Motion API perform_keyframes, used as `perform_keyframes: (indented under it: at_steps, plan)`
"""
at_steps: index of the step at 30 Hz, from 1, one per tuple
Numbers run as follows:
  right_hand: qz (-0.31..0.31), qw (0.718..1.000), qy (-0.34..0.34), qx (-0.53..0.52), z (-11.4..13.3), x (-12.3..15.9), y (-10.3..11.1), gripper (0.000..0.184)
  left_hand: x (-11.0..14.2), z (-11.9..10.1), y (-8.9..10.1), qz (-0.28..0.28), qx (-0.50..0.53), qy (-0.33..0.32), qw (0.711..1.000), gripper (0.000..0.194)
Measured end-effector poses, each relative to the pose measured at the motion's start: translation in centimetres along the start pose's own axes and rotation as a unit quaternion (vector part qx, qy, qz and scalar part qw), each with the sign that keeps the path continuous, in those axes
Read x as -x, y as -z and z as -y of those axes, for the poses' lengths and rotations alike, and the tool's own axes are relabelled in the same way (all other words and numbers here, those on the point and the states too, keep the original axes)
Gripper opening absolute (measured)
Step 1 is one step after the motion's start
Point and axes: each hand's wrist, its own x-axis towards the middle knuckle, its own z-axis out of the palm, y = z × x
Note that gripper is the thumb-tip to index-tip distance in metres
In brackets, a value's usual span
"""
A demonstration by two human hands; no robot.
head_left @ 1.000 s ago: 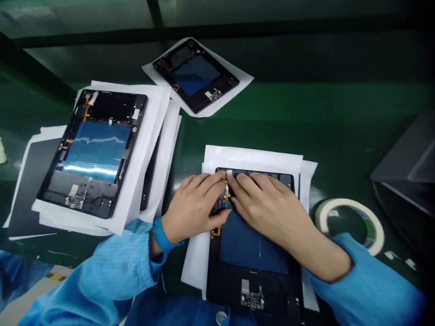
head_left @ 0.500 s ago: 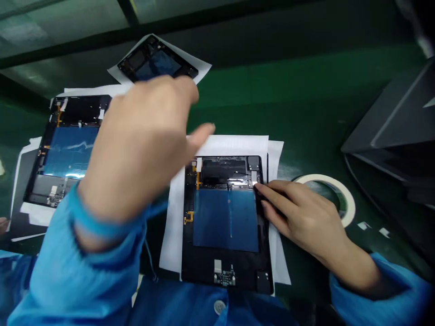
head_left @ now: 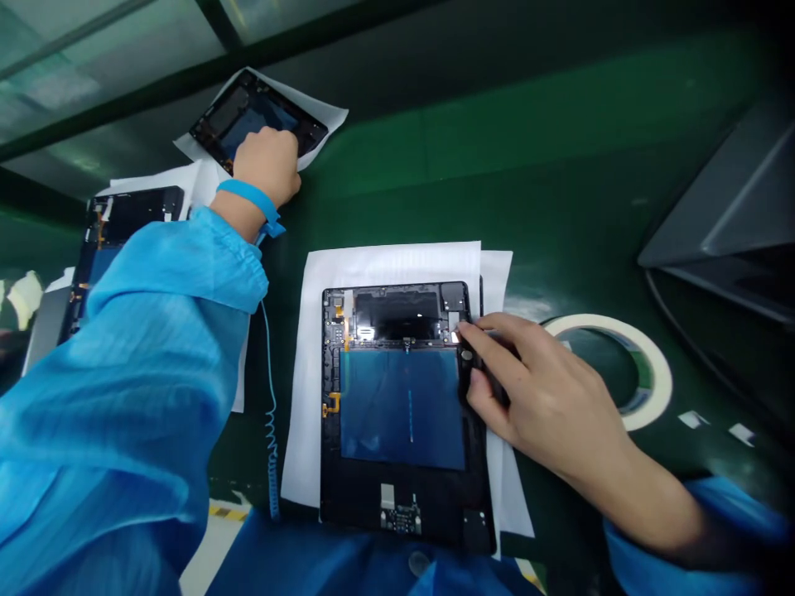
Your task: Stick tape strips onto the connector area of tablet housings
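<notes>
In front of me an opened tablet [head_left: 403,488] lies on white paper [head_left: 301,447], its circuit parts showing and a blue sheet [head_left: 403,406] across its middle. My right hand [head_left: 546,389] rests at its right edge. The index fingertip touches near a small white piece at the upper right; the thumb is apart from it, lower down. Far left, my left hand [head_left: 268,161] reaches onto another opened tablet [head_left: 242,112]. Its fingers curl down out of sight, so what they hold is hidden. A blue wrist strap [head_left: 248,199] circles that wrist.
A third opened tablet [head_left: 140,211] lies at left, partly under my left sleeve. A roll of cream tape [head_left: 658,377] and small white scraps [head_left: 692,419] are at right, below a dark grey box [head_left: 726,207]. A coiled blue cord [head_left: 273,472] hangs left of the paper.
My left hand has moved away from me to the far tablet, and its raised thumb is now tucked down. My right hand stays at the near tablet's edge. The view has shifted slightly.
</notes>
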Motion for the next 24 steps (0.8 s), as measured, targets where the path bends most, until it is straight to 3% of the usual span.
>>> perform_keyframes:
  at_steps: [7,10,12,15,18,21,24]
  plan:
    - [-0.025,0.999,0.024,-0.015,-0.1,0.2,0.1,0.028,1.4,1.3,1.4,-0.023,-0.027,-0.076,0.996,0.027]
    - [-0.025,0.999,0.034,-0.003,-0.2,0.4,-0.1,0.028,1.7,0.6,3.9,-0.041,-0.041,-0.109,0.992,0.024]
    - [-0.031,0.999,0.04,-0.012,-0.3,0.5,-0.4,0.027,3.5,0.4,6.5,-0.059,-0.046,-0.144,0.987,0.027]
    - [-0.037,0.998,0.043,-0.025,-0.5,0.5,-0.9,0.028,10.4,0.8,10.9,-0.105,-0.045,-0.18,0.977,0.031]
    - [-0.054,0.997,0.05,-0.022,-0.4,0.4,-0.9,0.027,21.6,1.0,13.5,-0.167,-0.022,-0.289,0.943,0.026]
    - [-0.093,0.994,0.058,-0.011,-0.5,1.2,0.6,0.023,31.9,1.0,12.5,-0.193,0.031,-0.432,0.88,0.021]
    - [-0.174,0.984,0.009,0.049,-1.3,3.7,3.5,0.031,37.2,0.9,8.9,-0.173,0.058,-0.463,0.868,0.024]
